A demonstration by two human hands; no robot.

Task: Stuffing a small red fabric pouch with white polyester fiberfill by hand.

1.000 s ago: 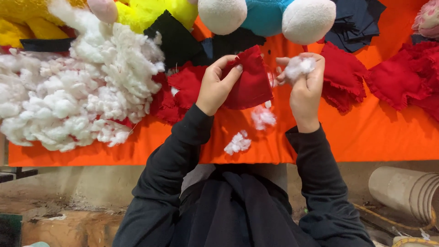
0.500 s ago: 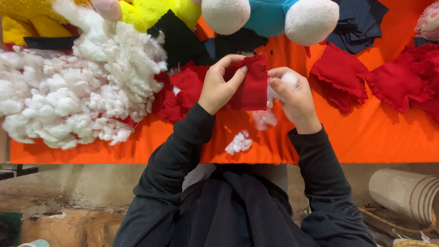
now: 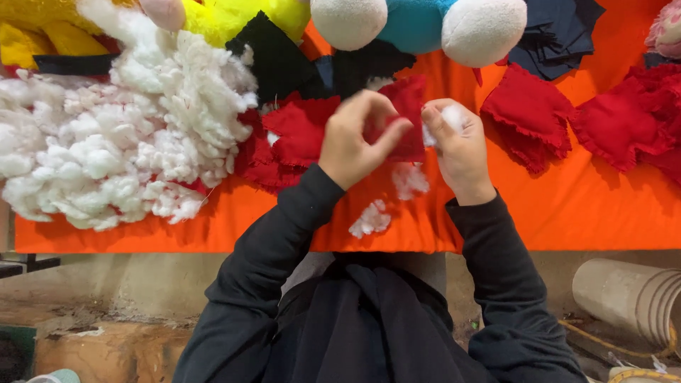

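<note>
Left hand (image 3: 358, 138): fingers curled shut, pinching a red fabric pouch (image 3: 408, 113) held above the orange worktop (image 3: 567, 213).
Right hand (image 3: 457, 145): just beside at 3 o'clock, fingers closed on a white stuffing tuft (image 3: 450, 120) pressed to the pouch edge.
Loose tufts (image 3: 372, 218): at 6 o'clock of the hands.
Large stuffing heap (image 3: 113, 149): at 9 o'clock.
Further red pouches (image 3: 528, 117): at 3 o'clock.
Teal-and-white plush toy (image 3: 418, 25): at 12 o'clock.
</note>
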